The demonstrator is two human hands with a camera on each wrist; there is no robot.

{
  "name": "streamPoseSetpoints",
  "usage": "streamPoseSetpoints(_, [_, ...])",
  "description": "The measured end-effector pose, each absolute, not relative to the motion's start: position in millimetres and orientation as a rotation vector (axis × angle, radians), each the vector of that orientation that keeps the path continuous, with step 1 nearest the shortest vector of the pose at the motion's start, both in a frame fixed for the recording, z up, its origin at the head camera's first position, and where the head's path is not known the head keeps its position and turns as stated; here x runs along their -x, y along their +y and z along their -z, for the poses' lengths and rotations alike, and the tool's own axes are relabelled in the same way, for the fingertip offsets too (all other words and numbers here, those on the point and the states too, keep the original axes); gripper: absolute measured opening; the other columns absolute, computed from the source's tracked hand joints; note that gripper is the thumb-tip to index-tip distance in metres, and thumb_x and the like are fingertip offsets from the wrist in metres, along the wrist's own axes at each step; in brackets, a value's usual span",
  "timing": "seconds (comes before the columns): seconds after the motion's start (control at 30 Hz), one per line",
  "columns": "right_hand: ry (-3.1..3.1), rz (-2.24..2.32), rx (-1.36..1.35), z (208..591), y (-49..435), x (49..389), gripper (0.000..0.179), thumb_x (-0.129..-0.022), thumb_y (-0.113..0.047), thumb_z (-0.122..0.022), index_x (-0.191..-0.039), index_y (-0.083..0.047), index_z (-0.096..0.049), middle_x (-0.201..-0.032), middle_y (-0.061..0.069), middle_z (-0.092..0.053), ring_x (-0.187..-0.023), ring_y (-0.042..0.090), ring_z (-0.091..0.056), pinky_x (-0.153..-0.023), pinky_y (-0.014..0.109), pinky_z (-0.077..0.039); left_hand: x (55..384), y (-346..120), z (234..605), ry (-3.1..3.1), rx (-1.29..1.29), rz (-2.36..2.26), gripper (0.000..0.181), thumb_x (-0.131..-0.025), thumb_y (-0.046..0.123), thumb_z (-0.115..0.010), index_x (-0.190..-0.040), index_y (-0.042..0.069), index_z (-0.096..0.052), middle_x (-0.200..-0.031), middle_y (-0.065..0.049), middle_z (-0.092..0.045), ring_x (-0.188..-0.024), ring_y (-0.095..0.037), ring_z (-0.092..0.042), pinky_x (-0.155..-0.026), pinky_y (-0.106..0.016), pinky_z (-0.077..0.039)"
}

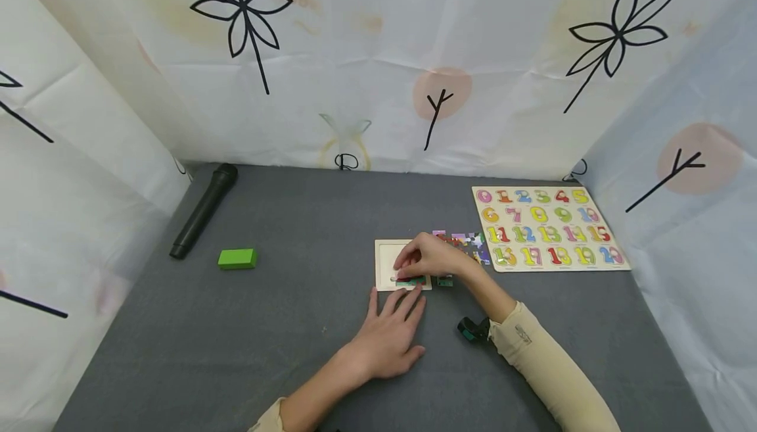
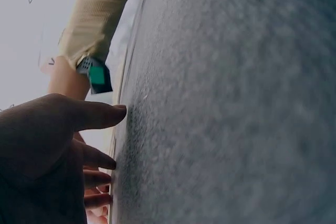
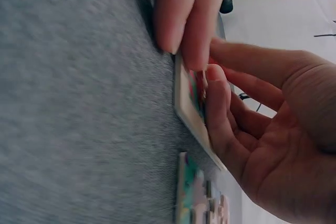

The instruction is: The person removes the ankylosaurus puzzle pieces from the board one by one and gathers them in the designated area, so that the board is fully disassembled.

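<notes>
A small cream puzzle board (image 1: 386, 252) with a raised rim lies on the grey table, colourful pieces along its near side. Above it my right hand (image 1: 430, 256) pinches a small puzzle piece (image 3: 203, 83) between thumb and fingers, mostly hidden by them. My left hand (image 1: 390, 336) lies flat with spread, straight fingers, the fingertips at the board's near edge. Several loose puzzle pieces (image 1: 476, 240) lie just right of the board, partly covered by my right wrist. In the left wrist view, the left thumb (image 2: 102, 115) is extended over the tabletop.
A number board (image 1: 562, 229) with coloured figures lies at the back right. Toward the left are a green block (image 1: 237, 259) and a black microphone-shaped object (image 1: 204, 211). A dark wrist device (image 1: 471, 329) sits by the right sleeve. White patterned cloth walls (image 1: 367, 44) border the table.
</notes>
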State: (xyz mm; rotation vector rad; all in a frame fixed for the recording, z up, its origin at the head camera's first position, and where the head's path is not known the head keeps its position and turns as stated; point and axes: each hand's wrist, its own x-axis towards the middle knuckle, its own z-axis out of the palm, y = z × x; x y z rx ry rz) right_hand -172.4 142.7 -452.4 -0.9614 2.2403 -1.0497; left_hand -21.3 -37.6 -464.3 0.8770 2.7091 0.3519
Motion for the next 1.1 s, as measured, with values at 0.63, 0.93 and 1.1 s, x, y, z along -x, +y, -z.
streamPoseSetpoints(0.63, [2.171,0.996,0.907,447,139,177,0.008,-0.1,-0.011,-0.077,-0.101,-0.003,-0.078,-0.086,0.01,-0.075,-0.07,0.01,-0.063,-0.068,0.023,-0.054,22,-34,465,2.74,-0.843,-0.315,0.081,-0.104,0.053,-0.068,-0.17,0.017,-0.038,-0.182,-0.001,-0.024,-0.164,-0.026,-0.028,-0.125,-0.08,-0.026])
streamPoseSetpoints(0.93, [2.252,1.108,0.801,448,150,171,0.01,-0.102,-0.012,-0.075,-0.105,-0.002,-0.078,-0.093,0.01,-0.076,-0.081,0.008,-0.067,-0.082,0.022,-0.057,27,-40,462,2.726,-0.864,-0.383,0.074,-0.105,0.05,-0.067,-0.168,0.019,-0.043,-0.181,0.001,-0.029,-0.163,-0.024,-0.031,-0.127,-0.076,-0.025])
streamPoseSetpoints(1.1, [2.274,1.2,0.745,444,167,165,0.011,-0.102,-0.011,-0.075,-0.106,-0.001,-0.076,-0.095,0.013,-0.077,-0.075,0.011,-0.065,-0.073,0.026,-0.057,30,-46,463,2.716,-0.877,-0.464,0.069,-0.106,0.048,-0.065,-0.167,0.022,-0.045,-0.179,0.005,-0.033,-0.161,-0.022,-0.035,-0.129,-0.073,-0.024])
